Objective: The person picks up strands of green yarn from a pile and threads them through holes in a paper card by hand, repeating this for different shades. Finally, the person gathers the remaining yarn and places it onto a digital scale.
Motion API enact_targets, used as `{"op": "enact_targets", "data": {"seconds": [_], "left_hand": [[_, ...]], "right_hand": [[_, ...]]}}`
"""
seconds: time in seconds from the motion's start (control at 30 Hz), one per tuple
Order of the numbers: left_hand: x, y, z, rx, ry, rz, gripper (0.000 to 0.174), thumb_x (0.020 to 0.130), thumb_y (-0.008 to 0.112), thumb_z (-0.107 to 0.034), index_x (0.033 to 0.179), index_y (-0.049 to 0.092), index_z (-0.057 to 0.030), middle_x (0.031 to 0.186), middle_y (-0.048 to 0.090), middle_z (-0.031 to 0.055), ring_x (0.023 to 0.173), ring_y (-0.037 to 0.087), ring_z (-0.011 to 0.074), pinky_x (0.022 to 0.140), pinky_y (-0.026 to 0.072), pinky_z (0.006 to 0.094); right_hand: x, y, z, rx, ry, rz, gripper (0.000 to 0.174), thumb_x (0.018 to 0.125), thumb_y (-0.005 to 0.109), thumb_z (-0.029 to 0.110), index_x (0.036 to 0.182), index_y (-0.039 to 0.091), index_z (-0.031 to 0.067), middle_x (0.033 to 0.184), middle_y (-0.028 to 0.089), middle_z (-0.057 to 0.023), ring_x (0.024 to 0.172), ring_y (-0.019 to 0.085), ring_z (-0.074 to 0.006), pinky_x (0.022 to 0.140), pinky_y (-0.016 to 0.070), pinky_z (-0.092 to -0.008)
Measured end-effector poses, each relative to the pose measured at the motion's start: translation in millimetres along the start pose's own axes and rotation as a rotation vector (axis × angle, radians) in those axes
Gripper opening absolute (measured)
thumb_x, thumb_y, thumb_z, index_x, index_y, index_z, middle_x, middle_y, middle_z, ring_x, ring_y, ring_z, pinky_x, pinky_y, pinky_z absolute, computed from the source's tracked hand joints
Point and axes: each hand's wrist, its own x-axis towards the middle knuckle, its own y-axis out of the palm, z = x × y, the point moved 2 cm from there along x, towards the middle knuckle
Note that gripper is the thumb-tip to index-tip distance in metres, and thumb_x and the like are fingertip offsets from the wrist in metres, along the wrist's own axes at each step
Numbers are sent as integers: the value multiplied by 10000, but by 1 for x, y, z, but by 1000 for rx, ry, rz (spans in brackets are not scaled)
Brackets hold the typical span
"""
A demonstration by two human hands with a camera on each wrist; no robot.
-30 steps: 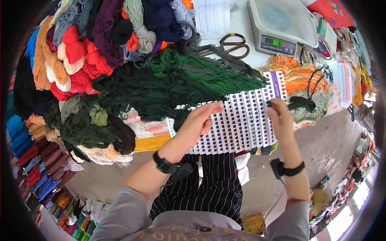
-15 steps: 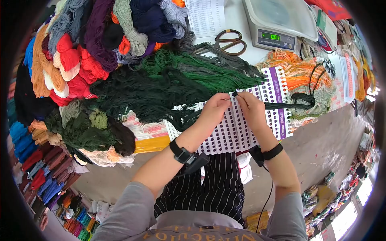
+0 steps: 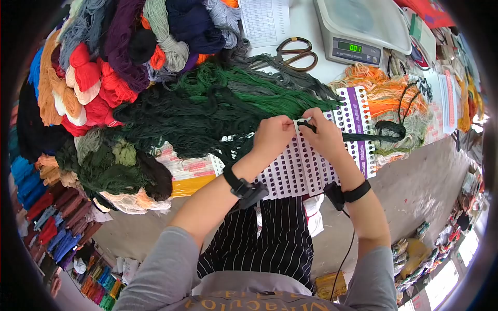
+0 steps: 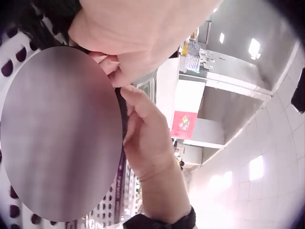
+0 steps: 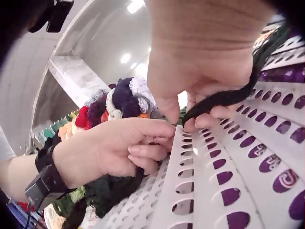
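Several white cards [image 3: 290, 173] punched with rows of holes lie overlapped in front of the person. At the top edge of one card, my left hand [image 3: 272, 136] pinches the corner with curled fingers; in the right wrist view that card corner [image 5: 183, 143] meets its fingertips. My right hand [image 3: 326, 136] holds a dark green thread bundle [image 5: 224, 98] between thumb and fingers, its end close over the same corner. The bundle's tail [image 3: 360, 137] runs right across the cards to a loop [image 3: 391, 130]. A large dark green yarn heap [image 3: 197, 116] lies left of my left hand.
Scissors [image 3: 295, 54] and a digital scale [image 3: 358, 46] stand beyond the cards, near a printed sheet [image 3: 264, 23]. Coloured yarn skeins [image 3: 104, 78] pile up at the left; orange thread [image 3: 384, 98] lies at the right. A blurred oval covers part of the left wrist view.
My right hand has come in from the right with the dark green thread, and my left hand has moved right to meet it at the card's top edge. The right fingers then shift slightly upward.
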Motion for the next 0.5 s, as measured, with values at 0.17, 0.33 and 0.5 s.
{"op": "enact_targets", "data": {"seconds": [0.17, 0.33, 0.5], "left_hand": [[-9, -29, 15, -236, 33, -72, 232, 885, 584, -119, 1022, 640, 60, 829, 700, 81, 669, 604, 94, 598, 462, 211], [-4, -26, 3, -322, -176, 25, 258, 918, 553, -176, 1025, 643, 42, 823, 687, 60, 645, 509, 61, 576, 397, 198], [-3, -21, 4, -23, 9, -83, 249, 917, 575, -204, 952, 666, 24, 775, 679, 45, 629, 548, 73, 559, 427, 234]], "right_hand": [[-4, 8, -4, -7, -50, -2, 268, 854, 627, 225, 1082, 508, 150, 803, 679, -86, 677, 660, -294, 590, 501, -397], [-5, 10, -3, -9, -56, -84, 230, 855, 625, 223, 1050, 531, 144, 789, 683, -94, 653, 655, -300, 583, 501, -401], [-5, 14, 0, -9, -58, -131, 239, 850, 648, 222, 1048, 554, 128, 770, 659, -92, 660, 651, -292, 589, 502, -373]]}}
